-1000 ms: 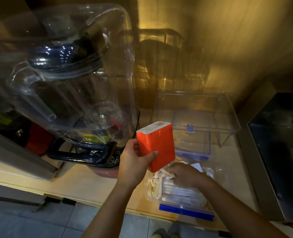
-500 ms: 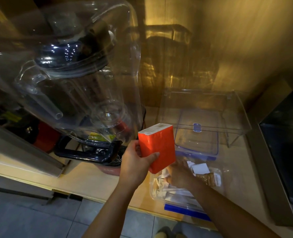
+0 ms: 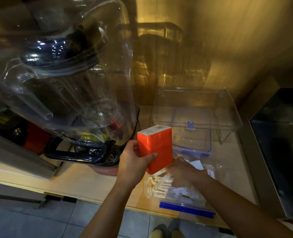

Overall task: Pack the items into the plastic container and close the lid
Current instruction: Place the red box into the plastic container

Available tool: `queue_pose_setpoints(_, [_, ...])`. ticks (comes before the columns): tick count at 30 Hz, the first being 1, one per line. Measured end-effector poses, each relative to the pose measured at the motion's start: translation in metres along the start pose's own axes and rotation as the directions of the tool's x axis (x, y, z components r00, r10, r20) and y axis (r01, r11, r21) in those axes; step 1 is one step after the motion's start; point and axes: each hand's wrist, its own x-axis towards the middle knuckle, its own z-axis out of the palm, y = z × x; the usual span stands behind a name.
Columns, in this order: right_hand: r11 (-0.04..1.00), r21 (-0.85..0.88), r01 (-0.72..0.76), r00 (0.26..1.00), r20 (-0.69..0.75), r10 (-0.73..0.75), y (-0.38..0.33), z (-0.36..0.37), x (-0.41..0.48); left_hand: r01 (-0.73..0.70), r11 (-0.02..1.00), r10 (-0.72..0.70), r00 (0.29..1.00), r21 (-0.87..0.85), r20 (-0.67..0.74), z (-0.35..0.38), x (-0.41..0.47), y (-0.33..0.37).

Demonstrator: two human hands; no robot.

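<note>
My left hand [image 3: 133, 162] grips an orange packet [image 3: 155, 149] with a white top, held upright above the counter. Just right of it lies a clear plastic container [image 3: 190, 198] with a blue clip along its near edge, holding several white sticks and paper sachets. My right hand [image 3: 181, 172] reaches down into that container, fingers curled among the contents; what they hold is hidden. The container's clear lid [image 3: 192, 133] with blue rim lies flat behind, farther back on the counter.
A large blender under a clear sound cover [image 3: 70, 79] fills the left. A clear acrylic stand [image 3: 228, 114] straddles the lid. A dark steel appliance [image 3: 279, 152] stands at the right. The wooden counter's edge [image 3: 90, 194] runs along the front, tiled floor below.
The orange packet and my left hand have stayed almost still. My right hand has shifted a little inside the container, and the view has drifted slightly.
</note>
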Motion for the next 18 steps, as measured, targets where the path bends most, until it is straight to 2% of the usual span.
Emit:
queue_pose_setpoints(2, [0.998, -0.021, -0.051, 0.993, 0.102, 0.053, 0.0, 0.006, 0.006, 0.001, 1.0, -0.002, 1.0, 0.014, 0.01, -0.001, -0.001, -0.002])
queue_pose_setpoints(5, [0.993, 0.031, -0.11, 0.992, 0.074, 0.107, 0.005, 0.011, 0.007, 0.009, 1.0, -0.01, 1.0, 0.03, 0.012, -0.003, -0.002, -0.005])
queue_pose_setpoints(9, [0.994, 0.087, -0.066, 0.996, 0.061, 0.061, 0.005, 0.017, 0.001, -0.022, 0.994, 0.017, 0.999, 0.106, 0.042, -0.001, -0.002, -0.009])
queue_pose_setpoints(14, [0.997, -0.044, -0.064, 0.993, 0.097, 0.068, 0.012, 0.026, -0.024, -0.046, 0.968, 0.022, 0.995, 0.247, 0.097, 0.012, -0.001, -0.013])
queue_pose_setpoints(18, [0.976, 0.134, -0.173, 0.979, 0.132, 0.156, 0.017, 0.034, -0.045, -0.152, 0.91, 0.09, 0.98, 0.386, 0.175, 0.024, 0.003, -0.013])
